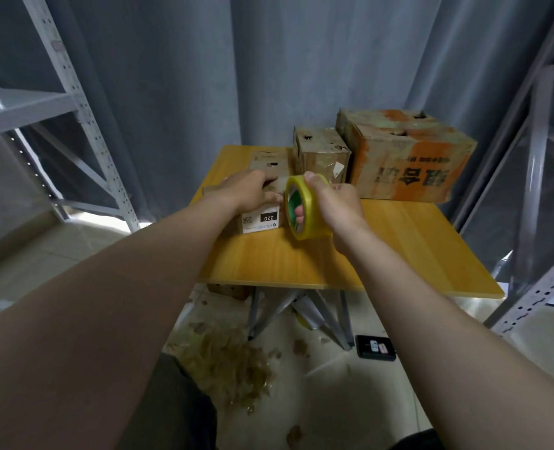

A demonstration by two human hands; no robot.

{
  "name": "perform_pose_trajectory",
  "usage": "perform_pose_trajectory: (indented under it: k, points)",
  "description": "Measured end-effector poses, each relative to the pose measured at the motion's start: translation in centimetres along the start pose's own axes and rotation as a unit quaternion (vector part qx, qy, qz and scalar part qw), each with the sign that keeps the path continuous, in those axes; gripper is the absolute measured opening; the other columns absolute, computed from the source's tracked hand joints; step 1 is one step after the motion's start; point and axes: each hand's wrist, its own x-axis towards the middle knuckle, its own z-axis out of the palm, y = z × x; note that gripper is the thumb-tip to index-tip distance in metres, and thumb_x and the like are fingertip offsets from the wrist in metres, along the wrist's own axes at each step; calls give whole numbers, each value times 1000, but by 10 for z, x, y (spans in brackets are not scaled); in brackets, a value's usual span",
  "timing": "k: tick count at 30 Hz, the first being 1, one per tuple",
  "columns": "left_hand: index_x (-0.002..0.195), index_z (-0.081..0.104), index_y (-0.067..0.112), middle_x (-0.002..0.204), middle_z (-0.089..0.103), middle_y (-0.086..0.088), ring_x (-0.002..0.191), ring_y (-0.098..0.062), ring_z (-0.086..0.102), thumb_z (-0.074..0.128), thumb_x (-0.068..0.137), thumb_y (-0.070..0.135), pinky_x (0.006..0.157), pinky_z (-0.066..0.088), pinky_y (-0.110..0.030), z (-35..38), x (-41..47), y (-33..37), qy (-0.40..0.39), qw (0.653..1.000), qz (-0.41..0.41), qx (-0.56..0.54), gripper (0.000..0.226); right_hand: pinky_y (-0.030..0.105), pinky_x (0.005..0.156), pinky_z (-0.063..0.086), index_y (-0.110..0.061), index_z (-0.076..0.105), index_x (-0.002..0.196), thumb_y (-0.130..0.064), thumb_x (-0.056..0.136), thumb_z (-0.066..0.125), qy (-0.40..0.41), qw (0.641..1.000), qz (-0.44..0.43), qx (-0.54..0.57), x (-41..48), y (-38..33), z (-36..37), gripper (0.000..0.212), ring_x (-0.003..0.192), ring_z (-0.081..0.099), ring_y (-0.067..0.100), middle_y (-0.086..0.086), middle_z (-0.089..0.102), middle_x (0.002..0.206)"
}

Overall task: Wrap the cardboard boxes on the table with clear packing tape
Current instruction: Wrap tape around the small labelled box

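Observation:
A small cardboard box (262,219) with a white "220" label stands near the left edge of the yellow wooden table (399,248). My left hand (249,191) lies over its top, fingers curled round the far edge and thumb on the near side. My right hand (335,203) grips a yellowish roll of clear packing tape (305,207), fingers through its core, held upright just right of that box. A medium cardboard box (321,154) and a large orange-and-brown box (405,157) stand at the back of the table.
Grey metal shelving stands at the left (84,102) and right (535,190), with grey curtains behind. On the floor under the table lie crumpled tape scraps (230,365), a black device (376,348) and the folding table legs (301,310).

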Motion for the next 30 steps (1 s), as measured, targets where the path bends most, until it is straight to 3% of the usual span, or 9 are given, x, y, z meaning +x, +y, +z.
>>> perform_pose_trajectory:
  k: [2,6,11,14,17,24,27,30]
  points:
    - [154,47,29,150,56,0,134,-27,53,66,95,53,106,47,-46,-2,1,0,-10,1000,-4,0,66,38,65,66,-2,68,101,-40,101,64,8,1000,-2,-6,0,1,1,38,57,72,23,14,76,73]
    - [151,50,25,153,53,-4,137,-29,50,62,99,49,110,44,-45,-1,-1,-1,-18,1000,6,-9,59,44,71,66,-8,68,91,-41,101,63,13,1000,-11,-11,-5,5,4,34,62,73,27,16,77,76]
    - [157,42,29,162,42,0,147,-30,40,57,102,51,117,36,-46,1,-3,-3,-16,1000,13,-5,62,55,76,64,-5,65,101,-44,100,64,6,1000,25,-16,-11,21,-1,39,63,73,31,16,77,74]
    - [157,41,30,163,40,1,148,-30,39,52,103,53,118,36,-47,2,-4,-3,-15,1000,21,15,59,53,75,64,-4,60,110,-45,99,65,7,999,40,-15,-16,24,-1,43,62,72,29,16,77,75]
    - [158,38,33,166,34,6,151,-28,34,49,104,57,120,31,-48,1,-5,-5,-25,999,20,28,60,53,75,64,-7,63,102,-44,99,65,15,999,26,-11,-21,22,0,37,61,72,28,16,77,74]
    - [151,51,31,160,45,4,147,-25,41,45,105,57,120,33,-46,-8,-9,-4,-78,995,55,-21,53,50,72,63,-6,68,92,-41,101,63,-12,1000,-8,-5,-35,6,-8,36,60,70,31,18,75,71]
    - [136,65,30,141,64,0,129,-24,57,41,104,60,111,43,-43,-11,-11,-5,-92,993,61,-42,50,51,73,61,-5,70,90,-35,99,61,-31,999,-30,18,-37,-1,-10,33,63,68,35,21,74,75]
    - [128,68,25,125,67,-1,115,-25,60,45,106,53,89,43,-35,-11,-8,-3,-60,997,35,-24,42,52,80,62,-8,68,91,-29,98,60,-39,998,-39,4,-37,-3,-6,23,71,72,39,23,77,85]
